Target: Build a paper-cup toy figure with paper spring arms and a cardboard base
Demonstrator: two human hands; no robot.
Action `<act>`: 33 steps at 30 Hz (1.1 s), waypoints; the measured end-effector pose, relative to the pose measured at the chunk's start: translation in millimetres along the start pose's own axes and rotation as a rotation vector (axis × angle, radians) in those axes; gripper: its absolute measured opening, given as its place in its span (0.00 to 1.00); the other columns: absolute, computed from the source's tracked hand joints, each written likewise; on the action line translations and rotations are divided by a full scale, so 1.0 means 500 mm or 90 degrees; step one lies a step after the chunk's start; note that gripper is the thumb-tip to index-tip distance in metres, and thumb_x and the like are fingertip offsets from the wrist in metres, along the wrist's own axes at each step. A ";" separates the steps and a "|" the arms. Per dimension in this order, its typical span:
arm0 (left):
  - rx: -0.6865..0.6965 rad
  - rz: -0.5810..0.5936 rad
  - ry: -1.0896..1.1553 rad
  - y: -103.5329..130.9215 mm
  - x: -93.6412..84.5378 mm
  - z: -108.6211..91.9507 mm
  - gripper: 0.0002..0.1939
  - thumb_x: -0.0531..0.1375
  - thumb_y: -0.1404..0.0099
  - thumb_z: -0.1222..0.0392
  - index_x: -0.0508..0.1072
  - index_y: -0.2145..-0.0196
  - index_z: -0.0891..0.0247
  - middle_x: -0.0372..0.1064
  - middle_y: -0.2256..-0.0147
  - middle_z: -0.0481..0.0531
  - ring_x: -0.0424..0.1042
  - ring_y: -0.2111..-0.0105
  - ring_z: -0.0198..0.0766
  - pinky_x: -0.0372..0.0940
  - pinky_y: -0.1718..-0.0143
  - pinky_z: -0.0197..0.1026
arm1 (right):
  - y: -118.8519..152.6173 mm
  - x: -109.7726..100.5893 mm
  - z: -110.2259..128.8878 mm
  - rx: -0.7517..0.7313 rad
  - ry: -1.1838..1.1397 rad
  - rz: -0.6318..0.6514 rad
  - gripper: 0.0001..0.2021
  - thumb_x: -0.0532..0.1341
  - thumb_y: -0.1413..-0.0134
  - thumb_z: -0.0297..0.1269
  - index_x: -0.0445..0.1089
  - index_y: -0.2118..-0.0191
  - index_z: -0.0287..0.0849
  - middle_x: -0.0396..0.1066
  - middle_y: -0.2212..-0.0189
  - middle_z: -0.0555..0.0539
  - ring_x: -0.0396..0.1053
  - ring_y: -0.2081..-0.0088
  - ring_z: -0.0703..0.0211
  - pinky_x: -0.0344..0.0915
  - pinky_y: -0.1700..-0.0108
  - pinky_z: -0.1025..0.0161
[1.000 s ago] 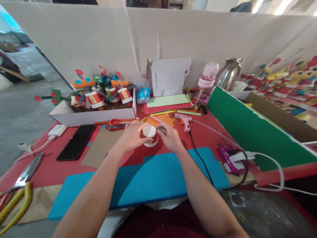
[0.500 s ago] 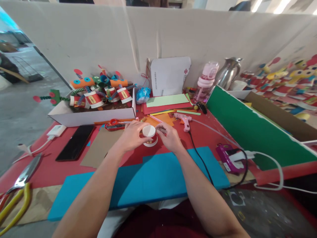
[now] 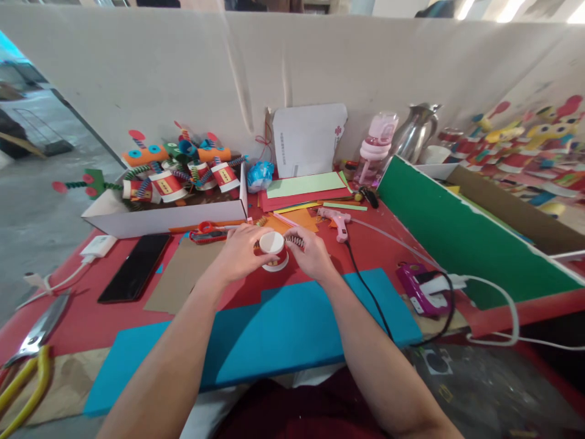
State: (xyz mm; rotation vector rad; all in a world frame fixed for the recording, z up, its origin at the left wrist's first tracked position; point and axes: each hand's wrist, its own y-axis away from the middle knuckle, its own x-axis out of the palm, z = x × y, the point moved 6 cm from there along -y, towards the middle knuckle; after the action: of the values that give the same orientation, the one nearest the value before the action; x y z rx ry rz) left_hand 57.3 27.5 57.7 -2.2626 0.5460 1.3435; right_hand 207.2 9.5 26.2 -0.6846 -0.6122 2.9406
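A paper cup (image 3: 273, 243) with a white base stands upside down on the red table, its side red. My left hand (image 3: 242, 252) is wrapped round the cup's left side, fingers behind and thumb in front. On the right, my right hand (image 3: 311, 252) pinches a dark folded paper spring (image 3: 295, 241) against the cup's right side. Part of another spring shows between my left fingers and the cup. A pink glue gun (image 3: 337, 222) lies to the right of my right hand.
Blue board (image 3: 283, 335) lies along the front edge. A white box (image 3: 159, 219) of cup figures stands back left, a green-sided box (image 3: 457, 238) right. Around lie a black phone (image 3: 135, 268), large scissors (image 3: 39, 341), a purple power strip (image 3: 423, 289) and a pink bottle (image 3: 377, 146).
The view has shifted slightly, so most things sit a little further left. Both hands keep their hold on the cup and the spring.
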 end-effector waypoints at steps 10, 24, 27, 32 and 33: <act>0.000 0.003 0.007 -0.001 0.002 0.004 0.20 0.62 0.42 0.46 0.73 0.54 0.57 0.73 0.54 0.54 0.67 0.53 0.51 0.57 0.48 0.55 | -0.002 -0.004 0.006 0.002 0.013 0.013 0.05 0.58 0.48 0.28 0.69 0.65 0.43 0.74 0.65 0.47 0.70 0.62 0.59 0.66 0.57 0.61; 0.000 -0.002 0.008 0.000 0.002 0.004 0.20 0.61 0.42 0.47 0.73 0.54 0.57 0.73 0.54 0.55 0.67 0.53 0.51 0.58 0.48 0.55 | -0.001 -0.002 0.006 -0.008 0.014 0.009 0.05 0.58 0.48 0.28 0.68 0.65 0.43 0.74 0.65 0.47 0.70 0.62 0.58 0.65 0.57 0.61; -0.005 -0.001 0.008 -0.001 0.002 0.006 0.21 0.62 0.43 0.47 0.73 0.54 0.57 0.73 0.54 0.55 0.67 0.52 0.51 0.58 0.48 0.54 | -0.001 -0.002 0.007 -0.009 0.012 0.008 0.05 0.58 0.48 0.28 0.68 0.64 0.43 0.74 0.64 0.47 0.70 0.61 0.58 0.65 0.56 0.61; -0.002 -0.002 0.006 -0.001 0.001 0.004 0.20 0.62 0.43 0.46 0.73 0.55 0.57 0.73 0.55 0.54 0.67 0.53 0.51 0.58 0.49 0.54 | 0.000 -0.001 0.005 -0.005 0.010 0.006 0.06 0.58 0.48 0.28 0.69 0.64 0.44 0.74 0.65 0.48 0.70 0.62 0.58 0.65 0.57 0.61; -0.001 -0.002 0.005 -0.001 0.001 0.003 0.20 0.62 0.43 0.46 0.73 0.55 0.57 0.74 0.55 0.54 0.67 0.53 0.51 0.58 0.49 0.54 | 0.000 0.000 0.004 -0.006 0.009 0.005 0.06 0.58 0.48 0.28 0.69 0.64 0.43 0.74 0.65 0.48 0.70 0.62 0.58 0.65 0.57 0.61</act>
State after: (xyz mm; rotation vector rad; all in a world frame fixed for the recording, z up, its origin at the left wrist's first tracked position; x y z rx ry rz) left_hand 56.6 28.9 56.9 -2.2696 0.5440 1.3340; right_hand 206.5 8.6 27.9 -0.7102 -0.6241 2.9399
